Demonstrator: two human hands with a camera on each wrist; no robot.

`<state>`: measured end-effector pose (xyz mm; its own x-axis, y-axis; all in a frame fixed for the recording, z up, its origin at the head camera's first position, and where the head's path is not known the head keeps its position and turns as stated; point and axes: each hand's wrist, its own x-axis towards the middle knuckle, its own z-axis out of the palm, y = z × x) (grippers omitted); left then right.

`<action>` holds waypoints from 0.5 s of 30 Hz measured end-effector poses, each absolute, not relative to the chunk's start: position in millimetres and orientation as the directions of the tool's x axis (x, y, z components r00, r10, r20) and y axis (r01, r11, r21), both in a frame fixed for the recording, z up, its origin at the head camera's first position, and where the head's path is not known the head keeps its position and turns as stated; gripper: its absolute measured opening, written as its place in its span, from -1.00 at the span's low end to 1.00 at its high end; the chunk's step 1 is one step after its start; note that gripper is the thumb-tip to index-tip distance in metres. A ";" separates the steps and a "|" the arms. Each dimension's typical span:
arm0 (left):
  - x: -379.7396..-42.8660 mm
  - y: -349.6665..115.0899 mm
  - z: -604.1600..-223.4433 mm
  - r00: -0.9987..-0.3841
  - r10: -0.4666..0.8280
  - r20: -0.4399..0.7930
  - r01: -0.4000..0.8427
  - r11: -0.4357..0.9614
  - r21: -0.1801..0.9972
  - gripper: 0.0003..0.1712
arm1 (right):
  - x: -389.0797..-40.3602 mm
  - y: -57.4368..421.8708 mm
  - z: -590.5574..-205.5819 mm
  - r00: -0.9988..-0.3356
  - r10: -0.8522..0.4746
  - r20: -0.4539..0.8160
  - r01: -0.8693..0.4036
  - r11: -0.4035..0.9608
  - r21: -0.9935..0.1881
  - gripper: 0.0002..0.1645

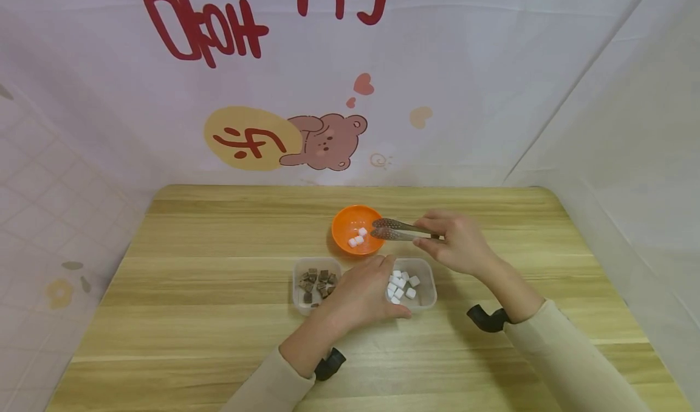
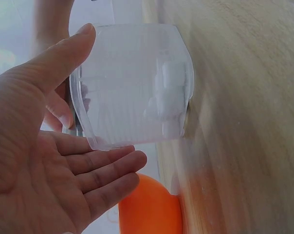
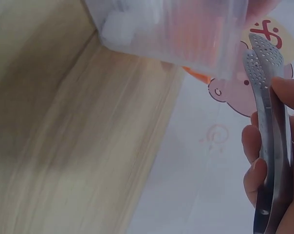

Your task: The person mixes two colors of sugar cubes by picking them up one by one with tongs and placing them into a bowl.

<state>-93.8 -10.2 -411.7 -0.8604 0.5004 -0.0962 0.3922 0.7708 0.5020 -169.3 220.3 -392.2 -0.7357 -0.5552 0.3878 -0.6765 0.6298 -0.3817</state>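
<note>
My right hand grips metal tongs with perforated tips. Those tips stand a little apart with nothing between them, over the right rim of an orange bowl. Three small white cubes lie inside the bowl. In front of it, my left hand spans a clear plastic container, thumb at the near rim and fingers along the far side. More white cubes fill part of that container. In the left wrist view the container sits between thumb and fingers.
Left of the white cubes stands a second plastic container of brown cubes, partly hidden by my left hand. All of it rests on a wood-grain table. A printed white cloth hangs behind the table's far edge.
</note>
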 end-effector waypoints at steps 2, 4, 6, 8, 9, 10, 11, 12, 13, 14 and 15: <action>-93.5 -10.1 -411.9 -0.861 0.500 -0.094 0.393 0.771 0.501 0.23 | -167.0 223.5 -391.3 -0.746 -0.550 0.376 -0.666 0.635 -0.391 -0.68; -93.3 -9.8 -412.4 -0.861 0.500 -0.092 0.395 0.771 0.500 0.23 | -163.2 227.6 -388.0 -0.752 -0.545 0.370 -0.658 0.640 -0.397 -0.69; -93.1 -9.3 -412.5 -0.862 0.498 -0.098 0.390 0.773 0.500 0.23 | -158.3 232.8 -383.3 -0.756 -0.539 0.371 -0.654 0.642 -0.400 -0.69; -93.0 -9.0 -412.7 -0.862 0.496 -0.103 0.385 0.774 0.503 0.24 | -153.0 238.3 -377.3 -0.751 -0.540 0.380 -0.660 0.638 -0.397 -0.70; -92.8 -8.9 -412.7 -0.863 0.494 -0.105 0.381 0.773 0.507 0.24 | -150.6 241.1 -374.4 -0.744 -0.541 0.391 -0.667 0.635 -0.391 -0.71; -92.8 -8.9 -412.9 -0.864 0.493 -0.106 0.377 0.772 0.511 0.25 | -148.3 243.8 -371.6 -0.735 -0.545 0.403 -0.677 0.627 -0.385 -0.70; -92.8 -8.9 -413.0 -0.865 0.491 -0.107 0.375 0.772 0.513 0.25 | -146.2 246.2 -369.2 -0.723 -0.551 0.416 -0.689 0.618 -0.379 -0.70; -92.7 -8.9 -413.3 -0.865 0.490 -0.106 0.373 0.771 0.516 0.26 | -144.2 248.7 -367.0 -0.710 -0.559 0.429 -0.702 0.607 -0.372 -0.69; -92.8 -8.9 -413.5 -0.866 0.489 -0.105 0.372 0.771 0.517 0.26 | -142.3 251.0 -365.0 -0.695 -0.567 0.442 -0.717 0.596 -0.363 -0.68; -92.8 -8.7 -413.7 -0.867 0.489 -0.102 0.373 0.770 0.518 0.26 | -140.5 253.2 -363.3 -0.680 -0.575 0.454 -0.731 0.583 -0.355 -0.68; -92.8 -8.5 -413.9 -0.867 0.489 -0.099 0.375 0.769 0.517 0.26 | -138.8 255.3 -362.2 -0.664 -0.584 0.467 -0.745 0.571 -0.345 -0.66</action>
